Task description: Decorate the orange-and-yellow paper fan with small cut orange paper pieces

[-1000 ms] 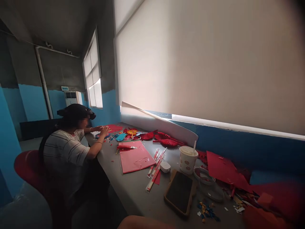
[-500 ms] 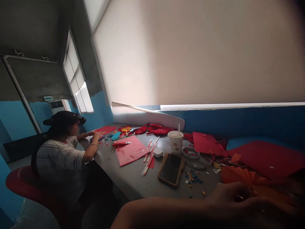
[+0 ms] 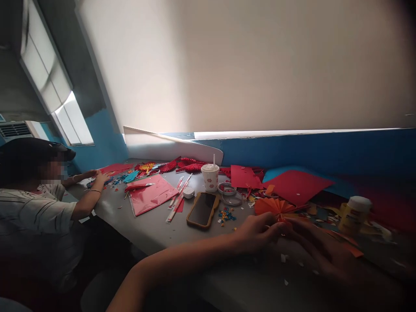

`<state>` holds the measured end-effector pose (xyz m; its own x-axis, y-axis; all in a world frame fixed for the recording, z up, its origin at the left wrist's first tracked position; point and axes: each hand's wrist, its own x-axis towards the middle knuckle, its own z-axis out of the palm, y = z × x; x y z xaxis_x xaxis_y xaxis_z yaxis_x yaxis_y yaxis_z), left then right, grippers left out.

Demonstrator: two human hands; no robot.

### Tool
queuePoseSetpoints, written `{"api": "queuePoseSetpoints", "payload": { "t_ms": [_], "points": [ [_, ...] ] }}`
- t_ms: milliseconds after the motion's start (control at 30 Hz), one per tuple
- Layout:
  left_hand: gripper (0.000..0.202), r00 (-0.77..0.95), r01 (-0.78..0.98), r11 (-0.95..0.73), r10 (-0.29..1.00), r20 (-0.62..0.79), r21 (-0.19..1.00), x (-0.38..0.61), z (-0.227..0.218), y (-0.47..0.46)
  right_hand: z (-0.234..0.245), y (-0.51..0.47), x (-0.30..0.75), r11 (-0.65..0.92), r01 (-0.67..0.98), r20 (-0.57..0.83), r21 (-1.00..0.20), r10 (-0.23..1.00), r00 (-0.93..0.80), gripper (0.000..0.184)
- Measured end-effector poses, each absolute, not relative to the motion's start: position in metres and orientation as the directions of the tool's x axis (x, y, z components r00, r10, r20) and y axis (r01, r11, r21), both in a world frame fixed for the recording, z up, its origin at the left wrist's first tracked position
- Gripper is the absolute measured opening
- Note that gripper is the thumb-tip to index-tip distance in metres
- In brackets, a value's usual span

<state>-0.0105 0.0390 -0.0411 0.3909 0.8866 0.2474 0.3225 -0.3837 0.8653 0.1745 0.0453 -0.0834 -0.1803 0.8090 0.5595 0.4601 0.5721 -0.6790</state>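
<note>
An orange pleated paper fan (image 3: 272, 208) stands spread above the table at the right of the head view, its folds meeting at the lower edge. Around that gathered base my left hand (image 3: 260, 232) is closed, thumb and fingers pinched together. My right hand (image 3: 320, 247) meets it from the other side, with its fingers at the same folded base; shadow hides part of the grip. Small blue and yellow paper bits (image 3: 226, 215) lie on the table beyond my left wrist. Orange paper strips (image 3: 347, 245) are beside my right hand.
A phone (image 3: 203, 209), a lidded cup with a straw (image 3: 210, 178) and a wrapped pack of red paper (image 3: 152, 195) are on the grey table. A glue bottle with a white cap (image 3: 355, 216) stands at right. A co-worker (image 3: 42, 212) sits at left, handling small pieces.
The view has turned right, so the table items appear farther left. The glue bottle and my right hand now show clearly. The orange fan appears more upright between my hands.
</note>
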Motion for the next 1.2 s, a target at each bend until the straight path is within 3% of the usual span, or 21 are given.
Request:
{"api": "queuePoseSetpoints", "payload": {
  "t_ms": [233,500,667,933,1200],
  "points": [
    [0.032,0.442,0.396,-0.461,0.854,0.275,0.794,-0.011,-0.043,0.044,-0.081,0.047,0.184,0.519,0.292,0.450,-0.803,0.850,-0.273,0.037],
    [0.026,0.509,0.455,-0.542,0.809,0.293,0.707,-0.015,-0.037,0.045,-0.077,0.044,0.193,0.510,0.370,0.399,-0.777,0.853,-0.337,0.040],
    [0.026,0.528,0.493,-0.563,0.800,0.286,0.663,-0.015,-0.036,0.044,-0.064,0.034,0.191,0.483,0.299,0.368,-0.823,0.854,-0.367,0.041],
    [0.022,0.563,0.538,-0.593,0.782,0.269,0.599,-0.016,-0.036,0.044,-0.047,0.021,0.190,0.513,0.334,0.389,-0.791,0.843,-0.372,0.034],
    [0.021,0.597,0.591,-0.662,0.744,0.301,0.461,-0.015,-0.030,0.041,-0.040,0.017,0.193,0.635,0.356,0.463,-0.686,0.758,-0.459,0.045]
  ]
}}
